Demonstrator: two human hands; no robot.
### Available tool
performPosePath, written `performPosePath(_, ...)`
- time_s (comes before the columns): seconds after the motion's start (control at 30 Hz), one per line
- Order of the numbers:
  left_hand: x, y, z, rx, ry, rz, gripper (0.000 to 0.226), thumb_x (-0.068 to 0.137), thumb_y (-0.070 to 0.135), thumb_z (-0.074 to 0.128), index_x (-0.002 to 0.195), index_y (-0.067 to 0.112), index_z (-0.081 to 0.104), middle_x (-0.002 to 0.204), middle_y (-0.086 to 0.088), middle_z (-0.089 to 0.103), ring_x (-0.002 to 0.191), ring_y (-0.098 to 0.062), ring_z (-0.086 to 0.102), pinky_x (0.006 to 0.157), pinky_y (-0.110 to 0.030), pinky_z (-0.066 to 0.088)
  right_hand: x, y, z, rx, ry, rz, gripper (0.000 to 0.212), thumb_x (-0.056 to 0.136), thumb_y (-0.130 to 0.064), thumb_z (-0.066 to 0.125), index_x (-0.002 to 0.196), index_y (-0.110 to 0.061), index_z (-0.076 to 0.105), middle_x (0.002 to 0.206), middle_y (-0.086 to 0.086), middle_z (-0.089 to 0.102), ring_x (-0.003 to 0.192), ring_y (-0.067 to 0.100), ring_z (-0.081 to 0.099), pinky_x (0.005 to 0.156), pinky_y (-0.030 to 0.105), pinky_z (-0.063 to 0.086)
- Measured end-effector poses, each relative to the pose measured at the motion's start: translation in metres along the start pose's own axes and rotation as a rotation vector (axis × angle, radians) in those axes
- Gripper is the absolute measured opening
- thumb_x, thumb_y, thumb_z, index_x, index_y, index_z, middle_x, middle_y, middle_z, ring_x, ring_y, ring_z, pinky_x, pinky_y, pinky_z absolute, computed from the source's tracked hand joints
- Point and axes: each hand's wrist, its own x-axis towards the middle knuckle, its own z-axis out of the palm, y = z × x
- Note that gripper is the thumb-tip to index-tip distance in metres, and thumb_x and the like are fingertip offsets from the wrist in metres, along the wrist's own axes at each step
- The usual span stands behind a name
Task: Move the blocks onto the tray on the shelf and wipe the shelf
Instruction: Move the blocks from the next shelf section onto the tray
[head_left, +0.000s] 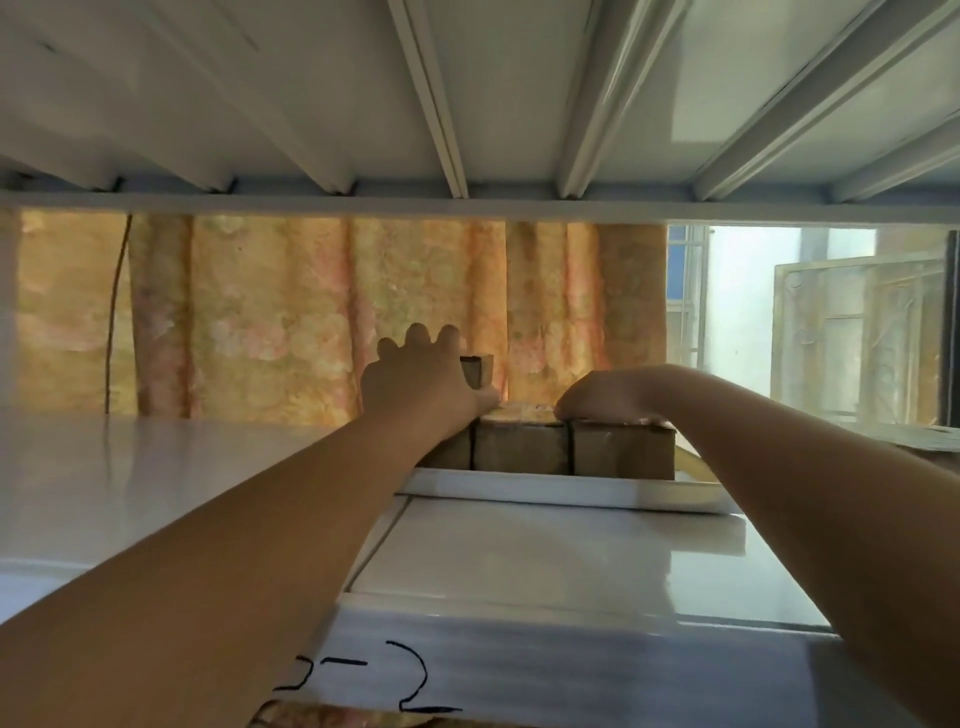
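**Both hands at the blocks on the shelf tray**

The person reaches both arms into the white shelf (104, 467). At its back, a white tray (561, 491) carries a row of brown blocks side by side: the left block (449, 454) half hidden by the forearm, the middle block (519, 448), and the right block (623, 451). The left hand (415, 379) grips a smaller upper block (477, 371) above the row, with fingers over it and the thumb beneath. The right hand (602, 397) lies on top of the right block, with fingers bent down near the seam with the middle block; whether it grips cannot be told. A flowered orange curtain (260, 312) hangs behind, with a window (743, 312) to the right.
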Motion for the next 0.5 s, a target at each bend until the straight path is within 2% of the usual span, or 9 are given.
performPosePath(0.07, 0.000, 0.000, 0.000, 0.041, 0.020, 0.010, 0.072, 0.079, 0.067, 0.050, 0.135, 0.024, 0.038, 0.135, -0.006, 0.042, 0.119, -0.033, 0.043, 0.073, -0.035, 0.032, 0.007, 0.001, 0.007, -0.040, 0.053, -0.058, 0.036, 0.102, -0.022, 0.031, 0.122, -0.009, 0.058, 0.131, 0.009, 0.056, 0.117, 0.024, 0.053, 0.094, 0.032, 0.040)
performPosePath(0.13, -0.001, 0.001, 0.000, 0.077, 0.022, 0.010, 0.071, 0.079, 0.070, 0.047, 0.132, 0.022, 0.042, 0.133, -0.007, 0.043, 0.118, -0.034, 0.044, 0.074, -0.036, 0.036, 0.015, 0.005, 0.013, -0.030, 0.095, -0.076, 0.036, 0.102, -0.018, 0.029, 0.121, -0.007, 0.058, 0.129, 0.011, 0.057, 0.115, 0.025, 0.054, 0.101, 0.036, 0.041)
performPosePath(0.27, 0.000, 0.002, -0.001, 0.095, 0.015, -0.007, 0.071, 0.079, 0.071, 0.046, 0.131, 0.022, 0.044, 0.132, -0.007, 0.043, 0.118, -0.034, 0.044, 0.081, -0.039, 0.042, 0.018, 0.010, 0.015, -0.061, 0.138, -0.114, 0.036, 0.102, -0.017, 0.030, 0.121, -0.007, 0.058, 0.128, 0.011, 0.058, 0.116, 0.025, 0.055, 0.102, 0.037, 0.042)
performPosePath(0.4, -0.001, 0.002, -0.002, 0.109, 0.024, -0.011, 0.069, 0.080, 0.068, 0.046, 0.132, 0.022, 0.043, 0.133, -0.008, 0.042, 0.118, -0.034, 0.043, 0.075, -0.036, 0.038, 0.011, 0.007, 0.018, 0.060, 0.175, -0.065, 0.040, 0.103, -0.018, 0.027, 0.130, -0.007, 0.054, 0.136, 0.011, 0.053, 0.123, 0.027, 0.051, 0.102, 0.034, 0.039)
performPosePath(0.5, 0.000, -0.001, -0.001, 0.062, 0.019, -0.013, 0.066, 0.081, 0.065, 0.047, 0.132, 0.022, 0.044, 0.131, -0.007, 0.043, 0.118, -0.034, 0.042, 0.073, -0.036, 0.035, 0.009, 0.005, 0.019, 0.105, 0.209, -0.055, 0.039, 0.101, -0.022, 0.034, 0.131, -0.009, 0.055, 0.136, 0.011, 0.054, 0.125, 0.028, 0.049, 0.103, 0.034, 0.039)
